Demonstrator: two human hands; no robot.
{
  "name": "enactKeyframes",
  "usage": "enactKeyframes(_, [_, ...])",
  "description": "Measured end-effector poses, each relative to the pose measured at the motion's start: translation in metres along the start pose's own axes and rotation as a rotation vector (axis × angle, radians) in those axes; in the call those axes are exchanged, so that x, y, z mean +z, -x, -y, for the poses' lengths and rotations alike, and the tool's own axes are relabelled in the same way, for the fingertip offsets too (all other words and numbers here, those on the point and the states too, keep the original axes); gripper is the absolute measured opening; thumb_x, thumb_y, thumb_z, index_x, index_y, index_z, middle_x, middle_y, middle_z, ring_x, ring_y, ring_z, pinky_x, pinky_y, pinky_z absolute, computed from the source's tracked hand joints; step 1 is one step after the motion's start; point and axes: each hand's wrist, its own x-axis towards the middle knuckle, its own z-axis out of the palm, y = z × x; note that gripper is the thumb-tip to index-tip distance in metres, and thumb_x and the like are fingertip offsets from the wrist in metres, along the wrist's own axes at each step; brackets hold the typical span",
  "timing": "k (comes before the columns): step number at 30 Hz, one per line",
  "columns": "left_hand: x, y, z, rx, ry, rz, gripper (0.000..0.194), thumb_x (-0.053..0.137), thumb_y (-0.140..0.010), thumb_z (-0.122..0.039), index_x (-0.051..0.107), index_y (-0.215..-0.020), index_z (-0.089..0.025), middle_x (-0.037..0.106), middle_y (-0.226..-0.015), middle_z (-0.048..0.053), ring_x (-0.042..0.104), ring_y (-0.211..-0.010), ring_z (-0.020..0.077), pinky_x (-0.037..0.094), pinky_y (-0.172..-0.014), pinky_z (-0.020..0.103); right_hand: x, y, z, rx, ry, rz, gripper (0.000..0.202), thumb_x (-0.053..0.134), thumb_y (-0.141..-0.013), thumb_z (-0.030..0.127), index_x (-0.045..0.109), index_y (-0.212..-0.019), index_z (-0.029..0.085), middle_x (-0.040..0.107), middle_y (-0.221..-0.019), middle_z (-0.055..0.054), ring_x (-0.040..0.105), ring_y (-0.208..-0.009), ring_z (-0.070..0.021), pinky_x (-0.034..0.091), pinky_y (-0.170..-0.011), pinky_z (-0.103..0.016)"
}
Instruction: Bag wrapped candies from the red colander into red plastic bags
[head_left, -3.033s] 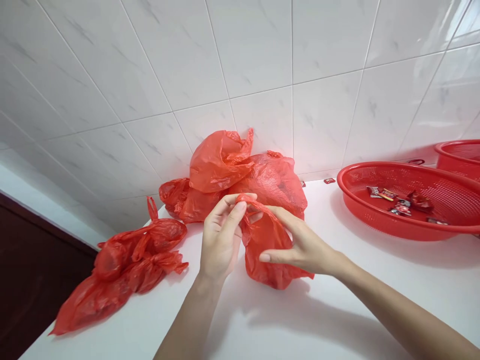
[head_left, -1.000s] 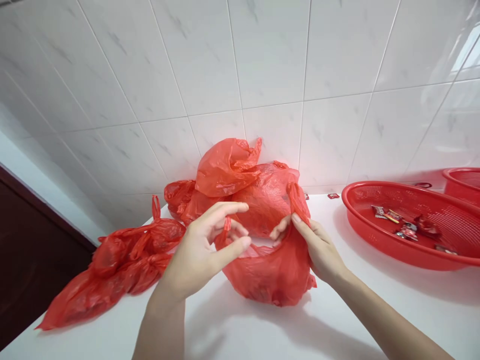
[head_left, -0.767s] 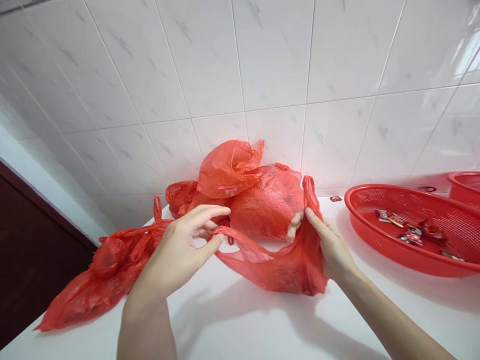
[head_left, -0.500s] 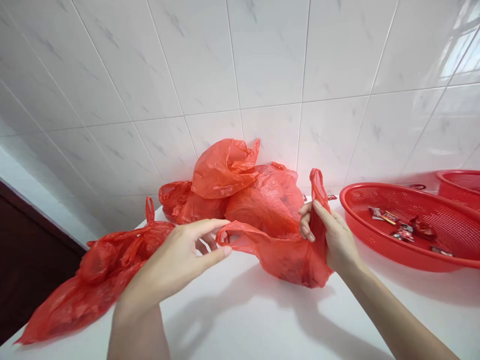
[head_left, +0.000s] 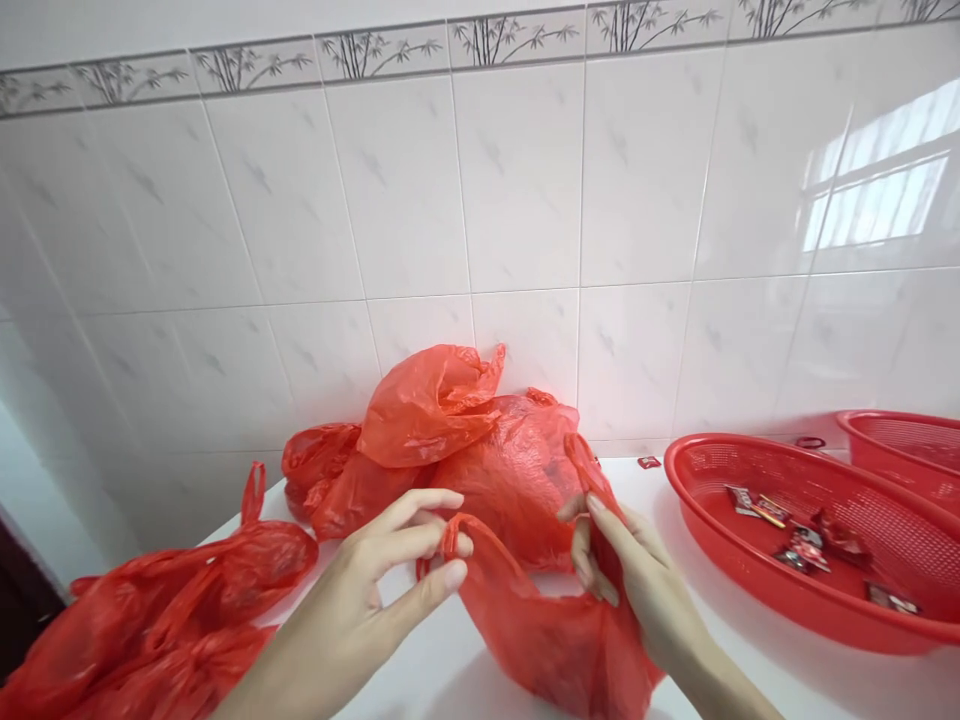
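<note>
A red plastic bag (head_left: pixel 551 640) with some contents hangs between my two hands, low over the white table. My left hand (head_left: pixel 375 590) has its fingers hooked into one handle loop of the bag, thumb and index finger apart around it. On the other side, my right hand (head_left: pixel 637 575) grips the second handle, whose end sticks up above the thumb. The bag's mouth sags between the hands. What lies inside shows only as dim shapes through the red film.
Several filled red bags (head_left: pixel 502 470) are heaped against the tiled wall, and more red bags (head_left: pixel 150 620) lie at the left. A red plastic basket (head_left: pixel 735 575) at the right holds several small wrapped sweets (head_left: pixel 806 550). Behind it stands another red basket (head_left: pixel 900 440). One small red packet (head_left: pixel 649 462) lies near the wall.
My view has tilted up, so the bag and baskets sit lower in it. The fingers of my left hand have moved into the handle loop; the right hand keeps its grip.
</note>
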Motion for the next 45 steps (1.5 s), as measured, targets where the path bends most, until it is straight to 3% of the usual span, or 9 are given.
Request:
enactKeyframes(4, [0.006, 0.002, 0.001, 0.092, 0.133, 0.067, 0.015, 0.066, -0.091, -0.037, 0.076, -0.090, -0.026, 0.064, -0.135, 0.004, 0.065, -0.119, 0.0252, 0.057, -0.092, 0.026, 0.002, 0.000, 0.001, 0.022, 0.154, 0.063, 0.047, 0.047, -0.095, 0.061, 0.058, -0.102, 0.016, 0.048, -0.051, 0.007, 0.028, -0.042, -0.0072, 0.020, -0.043, -0.022])
enactKeyframes(12, [0.030, -0.004, -0.023, 0.252, 0.388, 0.183, 0.022, 0.054, -0.101, -0.025, 0.073, -0.112, -0.025, 0.068, -0.129, 0.008, 0.065, -0.118, 0.0214, 0.055, -0.100, 0.030, 0.006, 0.013, 0.004, -0.153, 0.556, 0.339, 0.021, 0.039, -0.100, 0.029, 0.058, -0.097, 0.019, 0.054, -0.072, 0.003, 0.046, -0.060, -0.0109, 0.038, -0.057, -0.023])
enactKeyframes(17, [0.044, -0.008, -0.021, 0.340, 0.269, 0.129, 0.030, 0.055, -0.100, -0.017, 0.069, -0.126, -0.024, 0.066, -0.136, 0.009, 0.064, -0.120, 0.0198, 0.053, -0.103, 0.032, 0.006, 0.020, 0.007, -0.167, 0.750, 0.390, 0.018, 0.037, -0.093, 0.015, 0.050, -0.084, 0.020, 0.048, -0.067, 0.004, 0.040, -0.058, -0.0110, 0.033, -0.056, -0.025])
enactKeyframes(25, [0.054, -0.012, -0.018, 0.491, 0.038, -0.017, 0.025, 0.063, -0.096, -0.016, 0.071, -0.119, -0.022, 0.074, -0.119, 0.007, 0.065, -0.099, 0.0172, 0.056, -0.086, 0.031, 0.006, 0.020, 0.009, -0.163, 0.801, 0.512, 0.023, 0.040, -0.089, 0.015, 0.034, -0.067, 0.020, 0.038, -0.060, 0.006, 0.032, -0.053, -0.0082, 0.027, -0.051, -0.025])
enactKeyframes(31, [0.057, -0.010, -0.017, 0.336, -0.055, -0.033, 0.028, 0.061, -0.098, -0.029, 0.070, -0.123, -0.021, 0.074, -0.088, 0.003, 0.064, -0.074, 0.0156, 0.052, -0.071, 0.028, 0.004, 0.019, 0.011, -0.173, 0.765, 0.519, 0.020, 0.042, -0.083, 0.011, 0.034, -0.068, 0.020, 0.037, -0.062, 0.006, 0.030, -0.056, -0.0082, 0.026, -0.051, -0.024])
enactKeyframes(34, [0.059, -0.012, -0.019, 0.186, 0.022, -0.006, 0.028, 0.059, -0.098, -0.034, 0.072, -0.120, -0.022, 0.076, -0.095, 0.004, 0.065, -0.077, 0.0168, 0.051, -0.073, 0.028, 0.002, 0.018, 0.013, -0.236, 0.815, 0.483, 0.021, 0.045, -0.077, 0.007, 0.033, -0.066, 0.021, 0.040, -0.062, 0.006, 0.031, -0.055, -0.0078, 0.025, -0.049, -0.023])
enactKeyframes(38, [0.061, -0.016, -0.021, 0.061, 0.197, 0.117, 0.028, 0.054, -0.100, -0.039, 0.075, -0.098, -0.020, 0.073, -0.088, 0.003, 0.063, -0.081, 0.0187, 0.048, -0.073, 0.027, -0.002, 0.016, 0.015, -0.367, 0.885, 0.396, 0.017, 0.047, -0.076, 0.003, 0.052, -0.075, 0.020, 0.055, -0.070, 0.003, 0.045, -0.061, -0.0105, 0.034, -0.055, -0.023])
enactKeyframes(42, [0.064, -0.020, -0.018, -0.052, 0.322, 0.256, 0.044, 0.050, -0.099, -0.049, 0.060, -0.070, -0.018, 0.048, -0.063, -0.003, 0.039, -0.060, 0.0114, 0.032, -0.056, 0.026, -0.004, 0.016, 0.015, -0.487, 0.999, 0.287, 0.017, 0.052, -0.074, 0.003, 0.054, -0.077, 0.020, 0.056, -0.076, 0.000, 0.047, -0.062, -0.0118, 0.035, -0.055, -0.024])
enactKeyframes(45, [0.069, -0.022, -0.012, -0.124, 0.442, 0.366, 0.058, 0.048, -0.097, -0.057, 0.041, -0.055, -0.018, 0.030, -0.057, -0.004, 0.024, -0.056, 0.0101, 0.022, -0.053, 0.028, -0.005, 0.015, 0.015, -0.563, 1.062, 0.263, 0.021, 0.051, -0.073, 0.001, 0.051, -0.082, 0.020, 0.056, -0.079, 0.000, 0.049, -0.064, -0.0127, 0.036, -0.057, -0.024])
